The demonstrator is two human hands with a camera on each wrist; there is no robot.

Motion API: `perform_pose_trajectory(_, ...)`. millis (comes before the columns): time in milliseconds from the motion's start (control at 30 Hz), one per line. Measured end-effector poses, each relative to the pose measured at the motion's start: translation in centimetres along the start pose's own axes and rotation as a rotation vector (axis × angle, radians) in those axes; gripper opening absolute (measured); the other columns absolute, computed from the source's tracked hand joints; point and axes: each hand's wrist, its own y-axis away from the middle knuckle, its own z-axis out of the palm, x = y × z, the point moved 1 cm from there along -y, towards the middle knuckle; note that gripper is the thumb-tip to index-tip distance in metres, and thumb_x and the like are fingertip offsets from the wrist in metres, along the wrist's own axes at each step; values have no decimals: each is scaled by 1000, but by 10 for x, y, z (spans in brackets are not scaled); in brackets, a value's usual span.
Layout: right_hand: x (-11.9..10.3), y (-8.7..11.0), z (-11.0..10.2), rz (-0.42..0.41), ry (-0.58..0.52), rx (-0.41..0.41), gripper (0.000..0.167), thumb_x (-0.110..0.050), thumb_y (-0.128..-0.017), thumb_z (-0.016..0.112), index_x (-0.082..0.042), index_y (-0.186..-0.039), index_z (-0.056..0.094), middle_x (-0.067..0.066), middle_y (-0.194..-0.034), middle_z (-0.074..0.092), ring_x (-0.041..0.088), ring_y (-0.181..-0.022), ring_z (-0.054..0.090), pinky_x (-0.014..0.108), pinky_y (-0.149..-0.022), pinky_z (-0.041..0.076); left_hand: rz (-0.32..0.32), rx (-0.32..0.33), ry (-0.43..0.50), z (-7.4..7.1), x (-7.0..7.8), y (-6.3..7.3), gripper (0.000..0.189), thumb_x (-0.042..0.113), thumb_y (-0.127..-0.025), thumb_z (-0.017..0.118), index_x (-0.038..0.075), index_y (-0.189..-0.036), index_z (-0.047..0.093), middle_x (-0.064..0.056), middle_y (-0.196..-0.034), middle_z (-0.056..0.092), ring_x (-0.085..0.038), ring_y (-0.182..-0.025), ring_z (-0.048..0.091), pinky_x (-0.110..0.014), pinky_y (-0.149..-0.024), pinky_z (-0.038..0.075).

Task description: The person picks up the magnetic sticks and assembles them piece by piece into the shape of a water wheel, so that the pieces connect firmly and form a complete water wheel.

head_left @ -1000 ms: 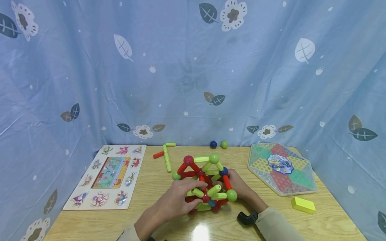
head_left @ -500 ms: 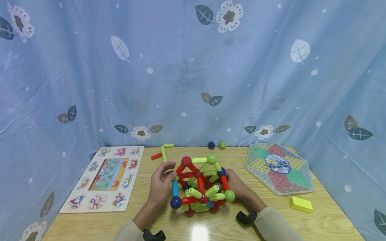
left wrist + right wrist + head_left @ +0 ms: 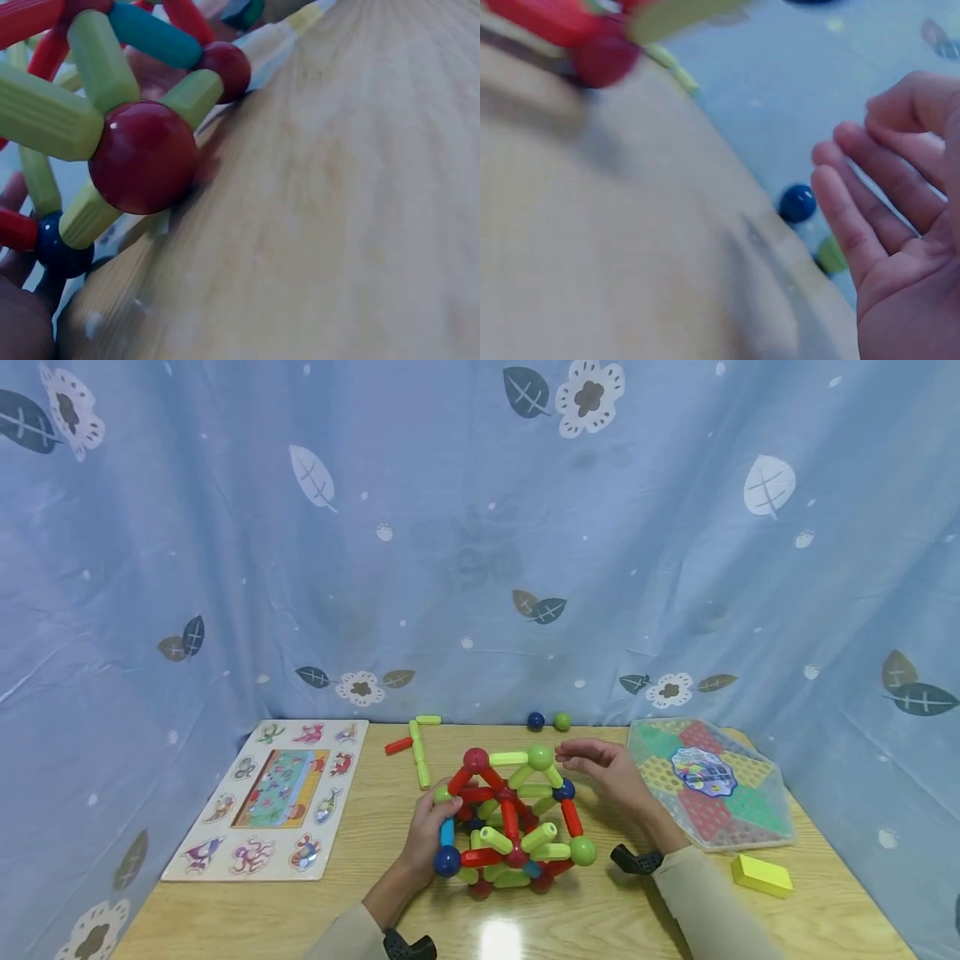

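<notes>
In the middle of the table stands a frame built of magnetic rods and balls [image 3: 510,814], with red, light-green and blue rods joined by red, green and dark-blue balls. My left hand [image 3: 427,835] grips its left side by a green ball [image 3: 442,795], thumb in front and the other fingers hidden behind. The left wrist view shows a red ball [image 3: 142,157] of the frame close up, with part of that hand at the lower left. My right hand [image 3: 615,777] is apart from the frame, to its upper right, fingers extended and holding nothing.
Loose rods [image 3: 418,756] lie behind the frame at the left. A dark-blue ball [image 3: 536,721] and a green ball [image 3: 562,721] sit at the table's back edge. A sea-animal puzzle board [image 3: 270,802] lies left; a hexagonal game box [image 3: 705,781] and yellow block [image 3: 762,875] lie right.
My left hand went from the frame's front to its left side and now grips it there. My right hand let go of the right side and moved up and away.
</notes>
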Motion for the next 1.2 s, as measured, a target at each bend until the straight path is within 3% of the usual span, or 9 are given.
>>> perform_pose_trajectory(167,3,-29,-20,23,-12,109,38,-13,-107,71,8,-139,68,21,-133,77,34,-122,76,31,-103,61,27,-22,10,2,-3,-9,43,16,-108,47,-14,-135,61,5,-121,75,-15,-118,67,-28,-110,51)
perform_pose_trajectory(400,12,-61,-35,120,141,240,42,-29,-103,79,-4,-137,75,18,-136,76,7,-114,73,25,-100,59,-7,-25,18,-4,-5,-12,46,18,-107,47,-20,-130,60,9,-114,75,-15,-114,66,-27,-108,49)
perform_pose_trajectory(467,16,-68,-37,129,169,264,41,-28,-103,79,-4,-137,75,19,-137,75,6,-113,73,23,-98,59,-23,-25,22,-4,-5,-12,48,19,-107,47,-22,-129,59,10,-112,75,-15,-112,65,-26,-107,49)
perform_pose_trajectory(600,24,-79,-36,118,289,266,38,-25,-103,79,-7,-136,76,17,-135,77,14,-118,74,19,-95,57,-35,-14,26,-3,-4,-11,46,19,-107,48,-21,-123,62,10,-108,76,-15,-110,65,-27,-105,50)
perform_pose_trajectory(733,34,-86,-31,55,459,256,32,-21,-101,81,-7,-130,80,16,-126,80,28,-117,77,22,-93,59,-45,-11,24,-4,-5,-11,39,21,-107,49,-14,-114,67,7,-108,77,-18,-109,65,-28,-105,50)
perform_pose_trajectory(833,36,-88,-26,20,498,260,29,-17,-100,82,-4,-126,81,18,-122,81,36,-115,78,24,-92,60,-48,-22,21,-5,-6,-12,41,23,-107,48,-13,-117,67,6,-110,77,-19,-110,65,-29,-106,50)
perform_pose_trajectory(1033,25,-71,-23,49,400,264,35,-20,-103,79,-4,-134,77,19,-132,78,33,-121,75,17,-93,56,-40,-63,20,-5,-6,-11,51,24,-109,46,-21,-129,61,10,-113,78,-17,-113,67,-29,-109,49)
perform_pose_trajectory(1200,0,-38,-22,88,180,301,46,-31,-104,78,-6,-143,71,10,-138,76,8,-117,72,16,-94,57,-55,-46,25,-5,-6,-11,52,23,-107,46,-21,-131,60,13,-112,78,-14,-113,67,-27,-108,49)
